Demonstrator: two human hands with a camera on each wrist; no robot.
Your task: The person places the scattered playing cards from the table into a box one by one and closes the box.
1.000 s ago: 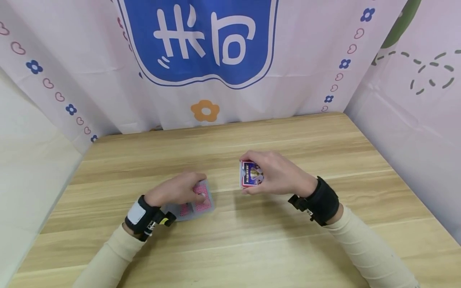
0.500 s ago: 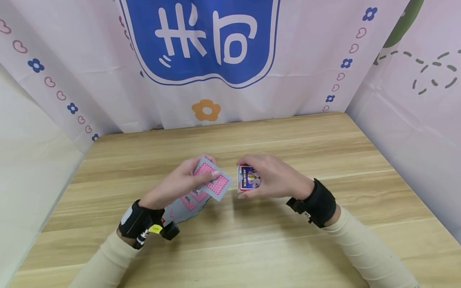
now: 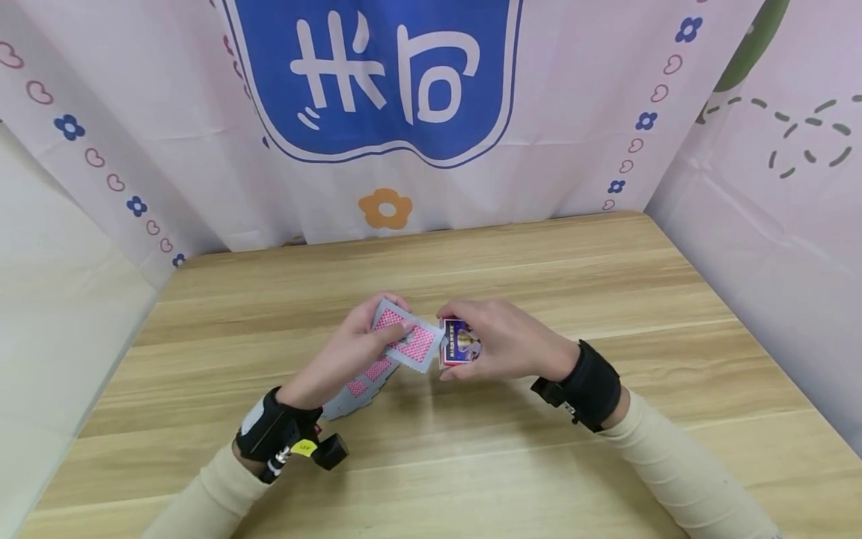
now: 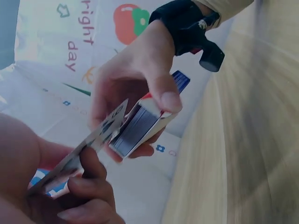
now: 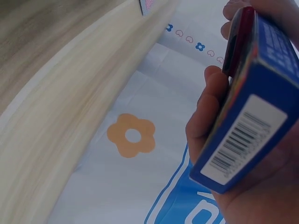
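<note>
My left hand [image 3: 389,338] pinches one red-backed playing card [image 3: 411,344] by its near end and holds it lifted, its far edge against the open mouth of a blue and red card box [image 3: 461,346]. My right hand [image 3: 447,341] grips that box just above the table. In the left wrist view the card [image 4: 77,156] meets the box [image 4: 140,123], which holds a stack of cards, under the right thumb. The right wrist view shows the box's barcode side [image 5: 247,135] in my fingers. A small spread of red-backed cards [image 3: 360,385] lies on the table under my left wrist.
The wooden table [image 3: 471,464] is closed in by a printed curtain [image 3: 377,82] at the back and pale panels at both sides. Black camera straps sit on both wrists.
My left hand lifted one card off the spread on the table and carried it right to the box. My right hand brought the box slightly left and nearer.
</note>
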